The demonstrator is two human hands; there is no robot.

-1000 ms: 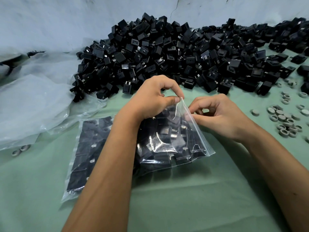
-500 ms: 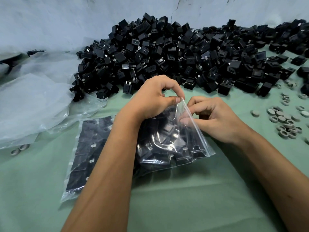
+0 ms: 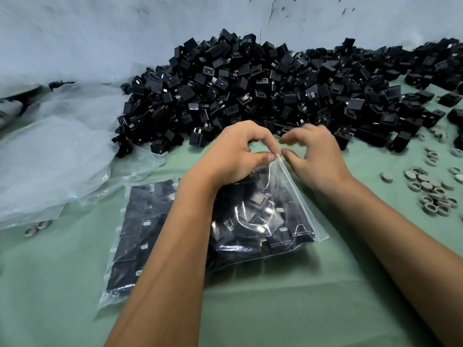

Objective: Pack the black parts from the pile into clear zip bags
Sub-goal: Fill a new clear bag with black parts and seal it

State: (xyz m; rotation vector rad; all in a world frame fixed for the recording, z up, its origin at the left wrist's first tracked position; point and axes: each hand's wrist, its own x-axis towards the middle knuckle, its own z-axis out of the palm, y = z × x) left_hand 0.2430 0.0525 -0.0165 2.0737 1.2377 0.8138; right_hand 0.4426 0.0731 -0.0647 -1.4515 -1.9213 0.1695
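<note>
Left hand: left hand pinches the top corner of the zip bag between thumb and forefinger, other fingers curled above.
Right hand: right hand sits just beside the left, thumb tip at the same bag corner; fingers arched and blurred, so I cannot tell whether it grips the plastic or only touches it.
Zip bag: clear, stuffed with black parts, standing on the green table in front of the pile; seal edge runs down and to the right from the pinched corner (whether the seal is closed cannot be read).
Second bag: filled flat bag lies on the table to the left, partly under the left forearm, touching the held bag.
Pile: large pile of black parts heaped against the pale wall, spreading off to the right edge; nearest pieces lie just beyond the knuckles.
Loose plastic: crumpled clear sheeting at far left, touching the left foot of the pile.
Small bits: grey rings scattered at right; two more rings at the sheeting's lower edge.
</note>
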